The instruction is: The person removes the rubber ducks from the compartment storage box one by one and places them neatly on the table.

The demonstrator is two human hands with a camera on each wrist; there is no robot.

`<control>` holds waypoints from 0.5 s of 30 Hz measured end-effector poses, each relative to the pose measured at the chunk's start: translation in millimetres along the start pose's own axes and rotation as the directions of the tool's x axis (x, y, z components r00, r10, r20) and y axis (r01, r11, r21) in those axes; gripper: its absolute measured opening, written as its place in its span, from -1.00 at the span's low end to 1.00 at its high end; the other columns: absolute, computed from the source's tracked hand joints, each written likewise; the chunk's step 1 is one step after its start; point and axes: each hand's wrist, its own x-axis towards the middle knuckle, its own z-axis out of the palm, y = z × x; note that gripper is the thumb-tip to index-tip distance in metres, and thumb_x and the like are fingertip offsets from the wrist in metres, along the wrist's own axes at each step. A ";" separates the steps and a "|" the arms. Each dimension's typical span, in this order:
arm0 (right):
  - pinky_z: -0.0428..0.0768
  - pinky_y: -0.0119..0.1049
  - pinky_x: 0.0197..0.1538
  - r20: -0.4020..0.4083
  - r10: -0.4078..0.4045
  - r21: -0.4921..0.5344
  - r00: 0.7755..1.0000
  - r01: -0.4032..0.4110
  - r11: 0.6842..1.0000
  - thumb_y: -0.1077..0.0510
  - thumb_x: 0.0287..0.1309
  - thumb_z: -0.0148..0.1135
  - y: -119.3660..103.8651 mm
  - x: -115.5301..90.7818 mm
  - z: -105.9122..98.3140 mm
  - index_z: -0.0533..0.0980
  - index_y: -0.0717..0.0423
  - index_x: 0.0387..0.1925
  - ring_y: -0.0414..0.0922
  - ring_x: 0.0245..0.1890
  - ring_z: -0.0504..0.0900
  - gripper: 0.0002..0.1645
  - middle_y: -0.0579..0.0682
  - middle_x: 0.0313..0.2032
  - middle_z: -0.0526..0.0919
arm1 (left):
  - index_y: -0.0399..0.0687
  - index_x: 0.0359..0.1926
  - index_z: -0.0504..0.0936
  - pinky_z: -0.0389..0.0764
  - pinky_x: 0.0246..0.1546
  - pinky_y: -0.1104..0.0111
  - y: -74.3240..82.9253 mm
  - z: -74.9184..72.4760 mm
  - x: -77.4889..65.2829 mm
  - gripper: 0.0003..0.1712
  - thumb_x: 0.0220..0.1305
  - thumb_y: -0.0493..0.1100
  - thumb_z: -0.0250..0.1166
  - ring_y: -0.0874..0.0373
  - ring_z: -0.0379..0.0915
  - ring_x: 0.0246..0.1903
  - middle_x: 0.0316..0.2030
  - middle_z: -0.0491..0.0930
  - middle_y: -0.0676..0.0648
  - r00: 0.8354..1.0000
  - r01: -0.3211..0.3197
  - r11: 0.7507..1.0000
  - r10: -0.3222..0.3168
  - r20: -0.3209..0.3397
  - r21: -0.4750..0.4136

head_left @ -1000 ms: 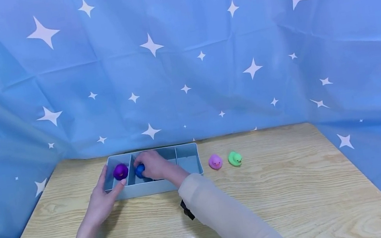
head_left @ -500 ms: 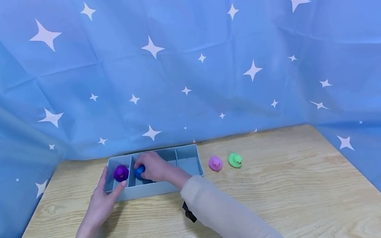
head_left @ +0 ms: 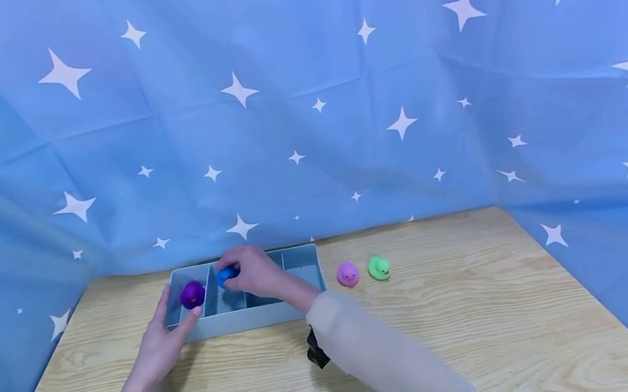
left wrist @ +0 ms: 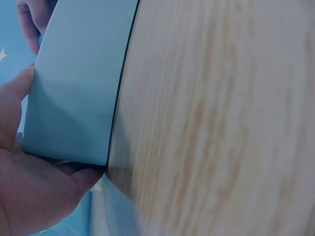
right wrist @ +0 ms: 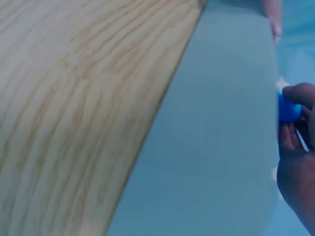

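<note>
A grey-blue divided box (head_left: pixel 235 322) stands at the back left of the table. My left hand (head_left: pixel 158 352) holds its left end, thumb on the front rim and fingers along the end wall. In the left wrist view, the left hand (left wrist: pixel 34 191) spans the box's corner. A purple rubber duck (head_left: pixel 192 295) sits in the leftmost compartment. Over the second compartment my right hand (head_left: pixel 255 272) pinches a blue rubber duck (head_left: pixel 227 275), partly hidden by the fingers. The right wrist view shows the blue duck (right wrist: pixel 289 109) between thumb and fingers, above the rim.
A pink rubber duck (head_left: pixel 348 274) and a green rubber duck (head_left: pixel 379 268) stand on the wooden table (head_left: pixel 459 329), right of the box. Behind hangs a blue star-patterned cloth (head_left: pixel 319 188). My right sleeve (head_left: pixel 391 359) crosses the table's front.
My right hand has raised the blue duck from inside the second compartment to about rim height. The left hand stays at the box's end. The head view has shifted slightly.
</note>
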 end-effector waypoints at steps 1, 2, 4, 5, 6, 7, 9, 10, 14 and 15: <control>0.59 -0.50 -0.04 -0.002 -0.004 0.021 1.000 0.004 1.000 0.27 0.26 0.42 -1.1 -2.0 -3.9 0.69 0.16 0.08 -0.18 -0.05 0.62 -0.66 0.00 0.09 0.66 | 0.08 0.62 -0.52 -0.07 0.39 -0.39 -0.1 0.1 0.1 0.21 0.45 0.35 0.16 -0.46 -0.38 0.52 0.58 -0.35 -0.43 1.000 0.002 1.000 -0.002 0.000 0.002; 0.59 -0.49 -0.03 -0.002 -0.009 0.035 1.000 0.009 0.999 0.27 0.27 0.41 -2.3 -4.2 -8.1 0.69 0.16 0.08 -0.17 -0.04 0.63 -0.65 -0.01 0.09 0.66 | 0.09 0.62 -0.52 -0.07 0.39 -0.39 -0.4 0.2 0.1 0.21 0.45 0.35 0.15 -0.46 -0.38 0.52 0.58 -0.35 -0.43 1.000 0.002 1.000 -0.002 -0.001 0.004; 0.59 -0.48 -0.03 -0.006 -0.022 0.049 1.000 0.023 0.999 0.26 0.27 0.41 -4.5 -9.0 -16.9 0.68 0.17 0.10 -0.15 -0.02 0.62 -0.64 -0.02 0.08 0.66 | 0.09 0.62 -0.52 -0.07 0.39 -0.39 -0.4 0.3 0.7 0.22 0.44 0.37 0.15 -0.46 -0.39 0.53 0.58 -0.35 -0.42 1.000 0.003 1.000 -0.003 -0.001 0.005; 0.59 -0.49 -0.03 -0.009 -0.030 0.053 1.000 0.031 0.998 0.26 0.27 0.41 -5.4 -11.8 -21.3 0.68 0.17 0.11 -0.15 -0.01 0.62 -0.63 -0.02 0.08 0.66 | 0.09 0.62 -0.52 -0.08 0.39 -0.39 -0.4 0.3 1.1 0.22 0.44 0.37 0.15 -0.46 -0.40 0.53 0.58 -0.36 -0.41 1.000 0.004 1.000 -0.004 -0.001 0.006; 0.60 -0.49 -0.03 -0.011 -0.034 0.065 0.999 0.034 0.997 0.26 0.27 0.41 -6.4 -14.8 -25.7 0.67 0.18 0.12 -0.15 -0.01 0.62 -0.62 -0.03 0.07 0.66 | 0.10 0.62 -0.53 -0.09 0.39 -0.39 -0.5 0.4 1.4 0.22 0.43 0.38 0.15 -0.45 -0.40 0.53 0.59 -0.37 -0.41 1.000 0.006 1.000 -0.006 0.000 0.007; 0.60 -0.49 -0.03 -0.015 -0.041 0.071 0.999 0.042 0.997 0.26 0.27 0.41 -7.0 -17.7 -29.9 0.67 0.18 0.12 -0.15 -0.02 0.62 -0.62 -0.03 0.07 0.66 | 0.10 0.62 -0.53 -0.09 0.40 -0.39 -0.7 0.3 1.6 0.22 0.43 0.38 0.15 -0.45 -0.41 0.53 0.59 -0.37 -0.40 1.000 0.007 1.000 -0.007 0.001 0.008; 0.62 -0.45 -0.01 -0.026 -0.049 0.084 0.998 0.051 0.995 0.28 0.26 0.42 -7.0 -23.6 -37.2 0.67 0.19 0.11 -0.15 -0.02 0.62 -0.62 -0.02 0.06 0.66 | 0.10 0.62 -0.53 -0.10 0.40 -0.39 -1.3 0.2 1.7 0.22 0.44 0.37 0.15 -0.45 -0.42 0.53 0.59 -0.38 -0.40 1.000 0.006 1.000 -0.006 0.002 0.010; 0.64 -0.42 0.01 -0.031 -0.054 0.085 0.998 0.057 0.995 0.29 0.25 0.42 -6.7 -26.7 -40.8 0.68 0.20 0.11 -0.14 -0.03 0.63 -0.62 -0.01 0.05 0.67 | 0.09 0.62 -0.53 -0.10 0.40 -0.39 -1.8 0.2 1.5 0.22 0.44 0.37 0.15 -0.45 -0.42 0.53 0.59 -0.38 -0.40 1.000 0.005 1.000 -0.005 0.002 0.011; 0.67 -0.21 0.09 -0.047 -0.045 0.096 0.998 0.050 0.994 0.31 0.23 0.41 -0.7 -39.9 -54.1 0.67 0.24 0.10 -0.07 0.01 0.64 -0.62 0.03 0.12 0.65 | 0.07 0.62 -0.52 -0.10 0.39 -0.40 -3.1 0.4 0.4 0.21 0.45 0.35 0.15 -0.46 -0.41 0.52 0.58 -0.37 -0.43 1.000 -0.009 1.000 0.009 0.001 0.012; 0.67 -0.19 0.10 -0.050 -0.038 0.097 0.998 0.042 0.994 0.31 0.23 0.41 1.5 -43.5 -57.6 0.67 0.24 0.10 -0.05 0.03 0.64 -0.61 0.04 0.15 0.64 | 0.07 0.62 -0.52 -0.10 0.39 -0.40 -3.2 0.7 0.2 0.21 0.45 0.35 0.15 -0.47 -0.41 0.52 0.58 -0.37 -0.43 1.000 -0.011 1.000 0.011 0.002 0.011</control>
